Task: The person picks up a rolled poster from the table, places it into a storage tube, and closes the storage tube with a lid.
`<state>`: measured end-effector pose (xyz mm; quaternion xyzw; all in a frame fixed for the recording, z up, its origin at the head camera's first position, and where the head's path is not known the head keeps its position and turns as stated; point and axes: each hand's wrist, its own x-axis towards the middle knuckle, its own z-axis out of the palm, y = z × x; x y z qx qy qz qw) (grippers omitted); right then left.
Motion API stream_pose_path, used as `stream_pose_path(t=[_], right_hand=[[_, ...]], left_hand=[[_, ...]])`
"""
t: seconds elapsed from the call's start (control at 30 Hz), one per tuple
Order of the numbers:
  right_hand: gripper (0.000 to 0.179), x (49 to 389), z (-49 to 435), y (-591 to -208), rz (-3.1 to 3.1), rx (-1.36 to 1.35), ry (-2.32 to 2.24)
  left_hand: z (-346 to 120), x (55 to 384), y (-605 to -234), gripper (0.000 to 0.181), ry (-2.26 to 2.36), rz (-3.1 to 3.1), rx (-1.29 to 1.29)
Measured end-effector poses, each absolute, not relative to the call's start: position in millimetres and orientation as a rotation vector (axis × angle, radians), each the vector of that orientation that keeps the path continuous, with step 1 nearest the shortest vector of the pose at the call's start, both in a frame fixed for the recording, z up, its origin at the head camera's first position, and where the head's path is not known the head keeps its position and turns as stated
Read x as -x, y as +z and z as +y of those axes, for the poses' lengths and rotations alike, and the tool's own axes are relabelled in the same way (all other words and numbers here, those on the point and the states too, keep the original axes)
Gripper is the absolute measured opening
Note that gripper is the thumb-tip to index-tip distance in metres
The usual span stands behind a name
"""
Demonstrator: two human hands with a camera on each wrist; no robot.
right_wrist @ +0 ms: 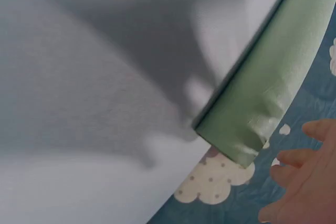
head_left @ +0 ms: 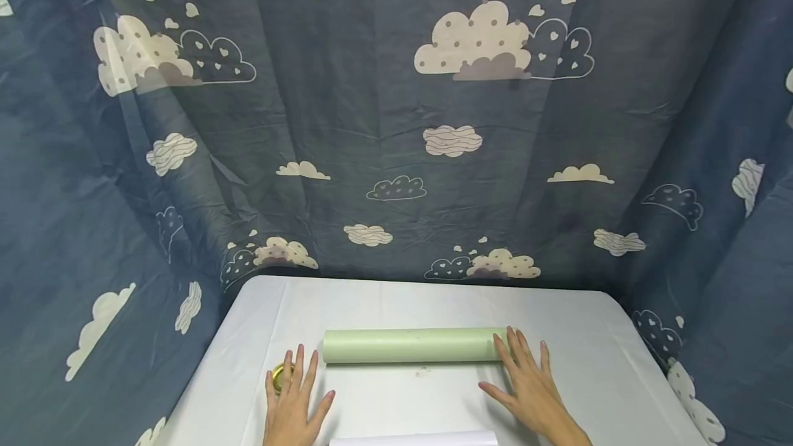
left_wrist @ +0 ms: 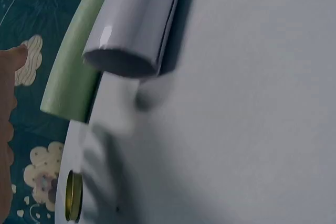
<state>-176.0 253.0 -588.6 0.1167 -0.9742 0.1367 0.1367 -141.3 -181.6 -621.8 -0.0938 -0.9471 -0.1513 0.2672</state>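
Note:
A light green roll (head_left: 409,346) lies crosswise on the white table. My left hand (head_left: 293,401), fingers spread, hovers by a gold ring-shaped object (head_left: 278,378), partly covering it in the head view. In the left wrist view that gold piece (left_wrist: 74,196) stands apart from the roll's end. My right hand (head_left: 531,391) is spread over the table near the green roll's right end, holding nothing; its fingertips overlap the roll in the head view. A white roll (head_left: 415,440) lies at the near edge, mostly cut off; its hollow end (left_wrist: 121,62) shows in the left wrist view.
The white table (head_left: 434,301) has rounded far corners. Dark blue cloth (head_left: 384,102) with cloud prints hangs behind it and along both sides. A small faint mark (head_left: 423,372) shows on the tabletop below the green roll.

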Motion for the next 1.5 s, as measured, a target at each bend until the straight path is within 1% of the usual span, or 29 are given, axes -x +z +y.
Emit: stream_pose_path(t=[0.13,0.37,0.5,0.63,0.8,1.03,1.13,1.23,1.3,1.37,1.47,1.5], right_hand=[[0.095,183,249,-588,-2.801,-0.392,0.401],[0.095,196,239,-588,-2.734,-0.474,0.388],[0.096,204,235,-589,-2.748,-0.501,0.378],[0.095,211,232,-589,-2.751,-0.523,0.368],[0.095,219,228,-590,-2.74,-0.536,0.359],[0.096,234,222,-594,-2.712,-0.583,0.285],[0.095,239,220,-596,-2.676,-0.619,0.274],[0.095,243,219,-599,-2.658,-0.651,0.286],[0.095,246,219,-600,-2.66,-0.662,0.291],[0.093,248,218,-601,-2.674,-0.666,0.301],[0.09,252,218,-602,-2.708,-0.665,0.305],[0.089,253,217,-603,-2.72,-0.663,0.305]], left_hand=[[-161,138,-629,0.072,-0.28,-2.461,0.341],[-116,129,-651,0.087,0.033,-2.341,0.518],[-98,123,-660,0.097,0.164,-2.34,0.6],[-86,120,-666,0.099,0.214,-2.348,0.648],[-75,120,-672,0.095,0.183,-2.308,0.697],[-64,115,-693,0.084,0.127,-2.299,0.727],[-63,112,-699,0.089,0.168,-2.355,0.74],[-64,112,-704,0.089,0.211,-2.361,0.755],[-65,111,-707,0.085,0.238,-2.354,0.766],[-65,110,-707,0.077,0.253,-2.36,0.774],[-63,107,-704,0.066,0.258,-2.407,0.775],[-62,105,-702,0.065,0.242,-2.445,0.782]])
